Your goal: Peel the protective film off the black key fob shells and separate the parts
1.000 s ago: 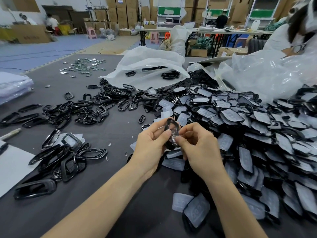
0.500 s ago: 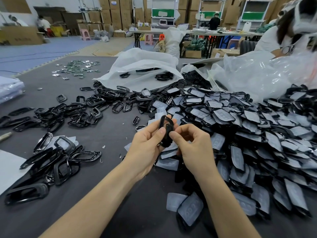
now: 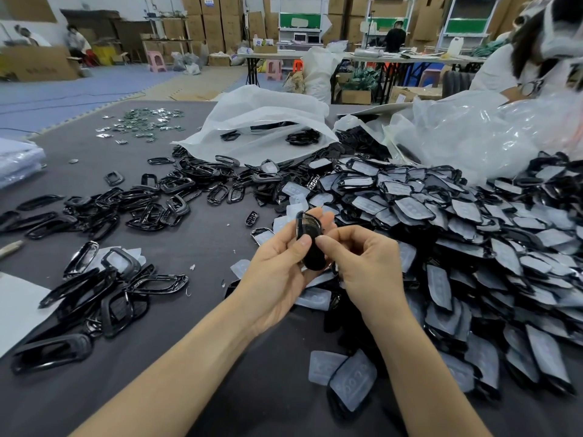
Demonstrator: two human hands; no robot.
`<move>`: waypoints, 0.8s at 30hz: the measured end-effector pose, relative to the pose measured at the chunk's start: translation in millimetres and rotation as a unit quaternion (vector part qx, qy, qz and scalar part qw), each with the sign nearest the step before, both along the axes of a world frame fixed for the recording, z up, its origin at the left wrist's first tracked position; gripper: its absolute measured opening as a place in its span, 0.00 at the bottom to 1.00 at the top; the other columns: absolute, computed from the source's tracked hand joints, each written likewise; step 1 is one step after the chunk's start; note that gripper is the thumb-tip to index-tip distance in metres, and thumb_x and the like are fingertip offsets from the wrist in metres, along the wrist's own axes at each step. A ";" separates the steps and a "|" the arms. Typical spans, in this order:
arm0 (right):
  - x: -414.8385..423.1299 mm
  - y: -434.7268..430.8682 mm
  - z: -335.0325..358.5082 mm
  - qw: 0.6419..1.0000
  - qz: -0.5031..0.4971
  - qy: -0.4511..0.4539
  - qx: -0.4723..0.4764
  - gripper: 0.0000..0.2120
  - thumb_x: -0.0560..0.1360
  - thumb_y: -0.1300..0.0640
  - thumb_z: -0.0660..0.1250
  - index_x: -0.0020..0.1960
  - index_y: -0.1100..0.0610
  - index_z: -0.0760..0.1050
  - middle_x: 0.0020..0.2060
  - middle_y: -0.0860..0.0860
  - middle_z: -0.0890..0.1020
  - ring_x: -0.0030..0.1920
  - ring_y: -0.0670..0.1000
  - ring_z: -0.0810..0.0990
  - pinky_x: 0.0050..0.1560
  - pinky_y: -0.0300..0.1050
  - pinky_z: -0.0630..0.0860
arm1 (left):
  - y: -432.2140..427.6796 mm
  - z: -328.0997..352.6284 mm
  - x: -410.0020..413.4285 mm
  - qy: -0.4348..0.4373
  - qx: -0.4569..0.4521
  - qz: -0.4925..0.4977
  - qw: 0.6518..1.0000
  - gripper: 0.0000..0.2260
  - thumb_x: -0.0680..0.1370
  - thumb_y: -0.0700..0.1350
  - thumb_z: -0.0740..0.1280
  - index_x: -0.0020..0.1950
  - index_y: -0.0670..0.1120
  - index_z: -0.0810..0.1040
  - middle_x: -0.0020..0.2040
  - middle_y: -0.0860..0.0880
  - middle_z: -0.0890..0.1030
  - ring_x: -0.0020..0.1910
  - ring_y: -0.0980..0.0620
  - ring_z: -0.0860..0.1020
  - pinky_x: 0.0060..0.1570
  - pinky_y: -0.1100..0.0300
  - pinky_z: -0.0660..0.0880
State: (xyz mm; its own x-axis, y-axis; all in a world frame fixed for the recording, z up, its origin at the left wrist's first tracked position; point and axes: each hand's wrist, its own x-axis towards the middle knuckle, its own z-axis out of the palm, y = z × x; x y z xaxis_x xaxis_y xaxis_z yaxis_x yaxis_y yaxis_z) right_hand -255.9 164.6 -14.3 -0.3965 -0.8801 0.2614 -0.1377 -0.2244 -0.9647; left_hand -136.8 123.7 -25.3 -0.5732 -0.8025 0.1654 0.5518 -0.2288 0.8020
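A glossy black key fob shell (image 3: 309, 238) stands upright between both hands above the dark table. My left hand (image 3: 279, 272) grips it from the left, thumb on its front face and fingers behind. My right hand (image 3: 367, 263) pinches its right edge with curled fingers and thumb tip. A large heap of film-covered shells (image 3: 457, 234) spreads to the right. Bare black frames (image 3: 104, 288) lie in loose piles on the left.
An opened white plastic bag (image 3: 262, 127) with a few black parts lies at the back centre, and crumpled clear plastic (image 3: 473, 134) at the back right. Small metal pieces (image 3: 142, 121) are scattered far left. Another person (image 3: 536, 58) sits at the right. White paper (image 3: 15, 307) covers the left edge.
The shell has been turned in my hands, from showing its open frame to showing a solid glossy face. Both hands stay close together at the same spot.
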 end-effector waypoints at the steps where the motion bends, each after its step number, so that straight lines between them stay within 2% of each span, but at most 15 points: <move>1: 0.2 -0.3 -0.2 1.000 0.003 0.000 0.001 0.08 0.71 0.62 0.73 0.35 0.56 0.79 0.28 0.53 0.74 0.29 0.47 0.67 0.30 0.36 0.66 | 0.2 0.0 -0.7 0.005 0.007 0.003 1.000 0.16 0.76 0.40 0.60 0.63 0.43 0.71 0.61 0.49 0.81 0.62 0.51 0.79 0.60 0.53 0.77; 6: 1.2 -1.1 0.9 1.000 -0.001 -0.023 -0.005 0.10 0.71 0.65 0.73 0.34 0.54 0.79 0.31 0.54 0.76 0.33 0.48 0.71 0.34 0.36 0.71 | 1.1 -2.9 -3.1 -0.009 0.031 0.007 0.999 0.12 0.74 0.42 0.63 0.57 0.41 0.69 0.52 0.46 0.85 0.51 0.51 0.83 0.50 0.59 0.80; 10: 1.9 -0.2 1.1 1.000 -0.024 -0.010 -0.004 0.11 0.71 0.64 0.73 0.33 0.53 0.77 0.28 0.52 0.75 0.28 0.45 0.70 0.28 0.33 0.69 | 3.8 -2.6 -3.0 -0.045 0.007 0.000 0.999 0.10 0.75 0.43 0.63 0.55 0.42 0.70 0.45 0.44 0.83 0.46 0.51 0.82 0.46 0.57 0.80; 12: 2.6 -0.1 0.8 0.999 -0.035 -0.013 -0.004 0.10 0.71 0.64 0.73 0.34 0.54 0.77 0.28 0.52 0.75 0.28 0.44 0.69 0.27 0.33 0.68 | 4.3 -1.7 -2.7 -0.051 -0.008 0.001 0.999 0.09 0.77 0.42 0.61 0.56 0.43 0.69 0.45 0.46 0.84 0.46 0.52 0.82 0.46 0.58 0.80; 15: 2.0 -0.2 0.7 0.999 -0.043 -0.030 -0.002 0.09 0.70 0.64 0.73 0.33 0.56 0.77 0.30 0.53 0.77 0.29 0.46 0.71 0.29 0.35 0.70 | 4.3 -0.4 -2.7 -0.051 -0.029 0.005 0.998 0.06 0.81 0.39 0.58 0.57 0.43 0.68 0.53 0.49 0.84 0.51 0.52 0.82 0.48 0.57 0.80; 19: -0.3 -0.5 1.3 0.999 -0.033 -0.018 0.008 0.10 0.69 0.64 0.74 0.32 0.55 0.76 0.28 0.52 0.76 0.30 0.48 0.71 0.31 0.37 0.71 | 2.7 0.2 -0.7 -0.068 -0.055 0.010 0.996 0.11 0.77 0.44 0.61 0.58 0.44 0.68 0.59 0.48 0.82 0.55 0.48 0.81 0.52 0.57 0.79; 21: -0.5 -0.3 1.6 1.000 -0.021 -0.020 0.007 0.09 0.69 0.64 0.74 0.33 0.55 0.77 0.30 0.52 0.77 0.31 0.49 0.72 0.32 0.37 0.72 | 1.1 -0.2 0.9 -0.075 -0.059 0.007 0.995 0.13 0.76 0.44 0.62 0.59 0.45 0.68 0.56 0.47 0.83 0.52 0.49 0.81 0.49 0.59 0.79; 24: -0.7 0.4 1.1 1.000 -0.019 -0.007 -0.001 0.08 0.71 0.63 0.73 0.36 0.54 0.77 0.31 0.49 0.78 0.32 0.46 0.72 0.34 0.38 0.72 | 0.5 -1.1 2.0 -0.076 -0.056 0.000 0.996 0.15 0.75 0.44 0.64 0.61 0.48 0.68 0.46 0.47 0.84 0.47 0.52 0.82 0.47 0.60 0.78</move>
State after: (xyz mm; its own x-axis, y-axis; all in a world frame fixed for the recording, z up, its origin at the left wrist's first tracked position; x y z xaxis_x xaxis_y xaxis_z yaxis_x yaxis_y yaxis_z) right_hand -256.6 165.0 -13.2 -0.4328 -0.8640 0.2573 -0.1323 -0.2215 -0.9661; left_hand -134.8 124.3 -26.4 -0.5993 -0.7834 0.1646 0.4214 -0.1339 0.8969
